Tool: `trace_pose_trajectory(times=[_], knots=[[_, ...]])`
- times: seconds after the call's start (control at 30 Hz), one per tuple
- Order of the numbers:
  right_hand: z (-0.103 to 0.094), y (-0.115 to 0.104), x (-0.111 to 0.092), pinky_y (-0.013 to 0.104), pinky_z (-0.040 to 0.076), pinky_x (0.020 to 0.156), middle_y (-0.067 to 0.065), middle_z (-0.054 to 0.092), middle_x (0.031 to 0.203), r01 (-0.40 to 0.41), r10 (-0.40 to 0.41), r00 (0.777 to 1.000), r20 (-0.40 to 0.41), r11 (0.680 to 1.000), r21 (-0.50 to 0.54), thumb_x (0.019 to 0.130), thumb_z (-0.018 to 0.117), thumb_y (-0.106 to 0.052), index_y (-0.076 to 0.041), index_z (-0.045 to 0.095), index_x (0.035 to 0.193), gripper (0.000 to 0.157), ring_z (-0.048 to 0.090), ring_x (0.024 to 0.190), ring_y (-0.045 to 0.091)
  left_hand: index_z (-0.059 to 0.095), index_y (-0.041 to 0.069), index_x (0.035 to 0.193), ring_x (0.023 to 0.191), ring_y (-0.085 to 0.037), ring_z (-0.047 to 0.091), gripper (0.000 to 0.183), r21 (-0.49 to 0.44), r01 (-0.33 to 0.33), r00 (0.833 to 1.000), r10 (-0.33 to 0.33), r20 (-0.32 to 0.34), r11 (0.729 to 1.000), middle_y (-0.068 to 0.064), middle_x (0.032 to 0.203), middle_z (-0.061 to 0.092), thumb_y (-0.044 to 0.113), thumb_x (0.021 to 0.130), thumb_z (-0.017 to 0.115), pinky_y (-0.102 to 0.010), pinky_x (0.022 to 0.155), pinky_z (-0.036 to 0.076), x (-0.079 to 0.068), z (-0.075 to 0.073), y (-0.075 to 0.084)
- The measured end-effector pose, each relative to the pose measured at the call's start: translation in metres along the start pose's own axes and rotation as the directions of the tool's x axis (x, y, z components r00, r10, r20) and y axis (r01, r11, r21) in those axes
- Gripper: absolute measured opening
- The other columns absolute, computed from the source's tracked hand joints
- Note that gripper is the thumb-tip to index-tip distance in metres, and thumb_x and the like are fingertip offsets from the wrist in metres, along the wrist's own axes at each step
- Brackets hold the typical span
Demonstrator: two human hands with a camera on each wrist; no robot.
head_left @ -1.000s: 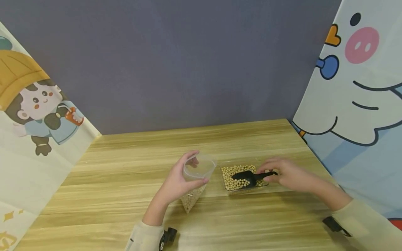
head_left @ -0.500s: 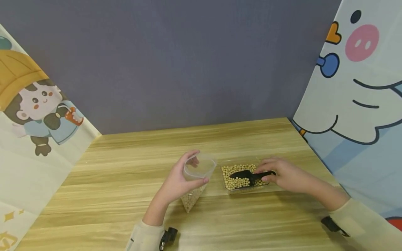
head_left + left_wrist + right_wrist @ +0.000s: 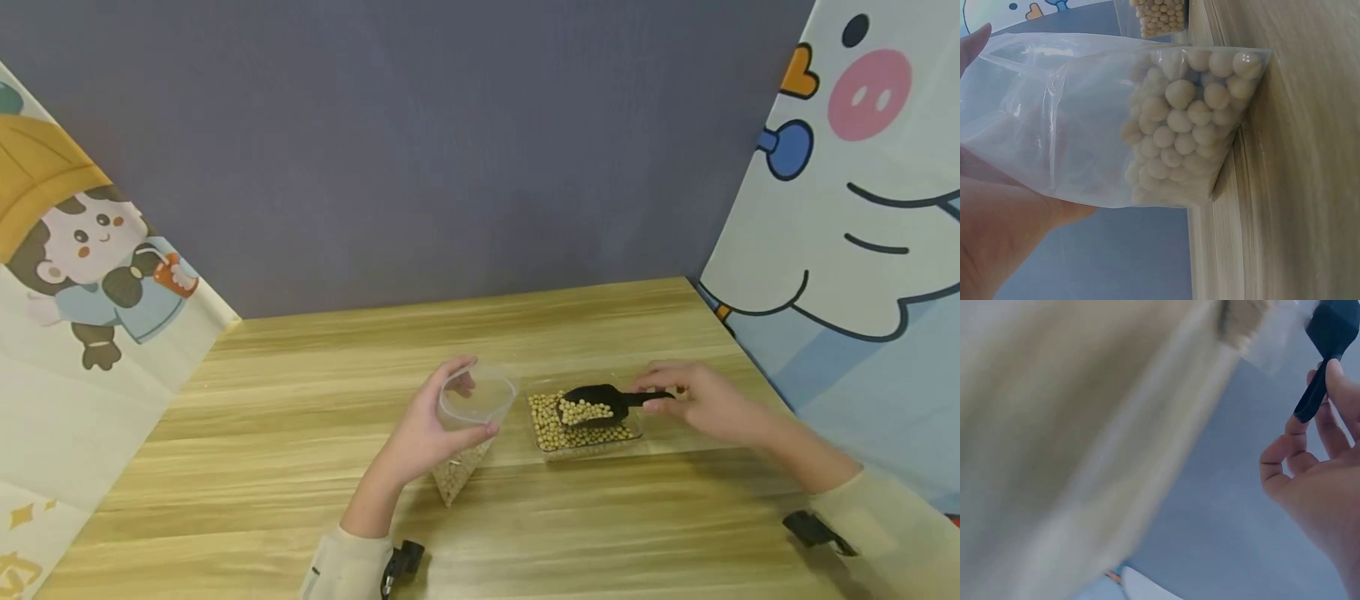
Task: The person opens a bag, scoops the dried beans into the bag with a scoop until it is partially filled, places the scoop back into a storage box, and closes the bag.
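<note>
Wood table [image 3: 300, 400]: I'm seeing right hand [image 3: 705, 402] pinching scoop [image 3: 597, 393] at four o'clock, left hand [image 3: 423, 432] gripping bag [image 3: 459, 475] at six. Scoop's likely handling stiff, bag limp; I'm favouring handle and rim.

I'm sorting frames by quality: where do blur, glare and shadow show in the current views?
Right wrist view: the tabletop is heavily smeared, while the right hand and scoop look much crisper. Left wrist view: small bright glints on the clear bag. Head view: fairly clear, with soft shadow below the right forearm.
</note>
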State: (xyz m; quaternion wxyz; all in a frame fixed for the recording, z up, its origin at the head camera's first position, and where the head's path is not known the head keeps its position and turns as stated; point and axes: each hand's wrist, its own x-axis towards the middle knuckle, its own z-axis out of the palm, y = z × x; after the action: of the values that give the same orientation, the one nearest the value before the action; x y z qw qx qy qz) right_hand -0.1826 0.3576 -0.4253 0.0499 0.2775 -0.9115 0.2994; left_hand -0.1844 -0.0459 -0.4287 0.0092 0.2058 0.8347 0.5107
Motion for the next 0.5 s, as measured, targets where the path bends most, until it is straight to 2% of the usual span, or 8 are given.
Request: trace_pose_trajectory(times=[0.07,0.17,0.23,0.37,0.47,0.5], knots=[[-0.011,-0.006,0.008,0.026,0.055,0.074,-0.006,0.076,0.118,0.039,-0.04,0.999,-0.029,0.998,-0.04,0.096,0.076,-0.007,-0.019,0.079,0.122,0.029,0.066,0.102,0.003,0.047,0.027,0.157,0.126,-0.028,0.06,0.093,0.006,0.002,1.0,-0.002,-0.002,1.0,-0.008,0.137,0.062,0.025,0.078,0.095,-0.052,0.106,0.055,0.0,0.0,0.0],[-0.03,-0.023,0.024,0.033,0.06,0.081,-0.004,0.077,0.121,0.066,-0.073,0.996,-0.056,0.99,-0.128,0.096,0.077,-0.008,-0.02,0.079,0.121,0.029,0.071,0.11,0.015,0.047,0.026,0.158,0.125,-0.027,0.06,0.094,0.01,0.007,1.0,-0.007,-0.006,1.0,-0.007,0.137,0.063,0.026,0.077,0.095,-0.052,0.105,0.055,0.0,0.001,0.0],[-0.041,-0.038,0.035,0.034,0.059,0.081,-0.003,0.077,0.122,0.091,-0.103,0.993,-0.061,0.981,-0.17,0.095,0.078,-0.009,-0.021,0.08,0.122,0.029,0.072,0.108,0.021,0.046,0.027,0.159,0.126,-0.028,0.06,0.095,0.005,0.015,1.0,-0.015,-0.005,1.0,-0.007,0.138,0.062,0.028,0.077,0.095,-0.053,0.104,0.056,-0.002,0.001,0.0],[-0.051,-0.072,0.059,0.031,0.054,0.075,-0.005,0.075,0.118,0.164,-0.17,0.985,-0.011,0.963,-0.216,0.096,0.077,-0.011,-0.023,0.079,0.124,0.031,0.067,0.101,0.014,0.044,0.026,0.159,0.127,-0.027,0.059,0.097,0.002,0.007,1.0,-0.007,0.003,1.0,-0.007,0.139,0.061,0.029,0.077,0.095,-0.054,0.106,0.055,-0.002,0.001,0.001],[-0.049,-0.098,0.076,0.036,0.054,0.08,-0.007,0.073,0.115,0.23,-0.223,0.973,0.055,0.942,-0.244,0.097,0.076,-0.011,-0.023,0.079,0.124,0.03,0.064,0.101,0.012,0.044,0.026,0.159,0.126,-0.024,0.058,0.097,0.008,-0.009,1.0,0.009,0.002,1.0,-0.006,0.138,0.061,0.03,0.077,0.095,-0.053,0.108,0.052,-0.001,0.001,0.001],[-0.046,-0.106,0.081,0.04,0.056,0.086,-0.006,0.073,0.114,0.256,-0.246,0.967,0.072,0.931,-0.259,0.097,0.076,-0.011,-0.021,0.08,0.123,0.028,0.065,0.101,0.013,0.044,0.027,0.159,0.125,-0.024,0.058,0.097,0.006,-0.01,1.0,0.01,0.003,1.0,-0.005,0.138,0.061,0.031,0.077,0.095,-0.052,0.107,0.053,-0.001,0.001,0.0]])
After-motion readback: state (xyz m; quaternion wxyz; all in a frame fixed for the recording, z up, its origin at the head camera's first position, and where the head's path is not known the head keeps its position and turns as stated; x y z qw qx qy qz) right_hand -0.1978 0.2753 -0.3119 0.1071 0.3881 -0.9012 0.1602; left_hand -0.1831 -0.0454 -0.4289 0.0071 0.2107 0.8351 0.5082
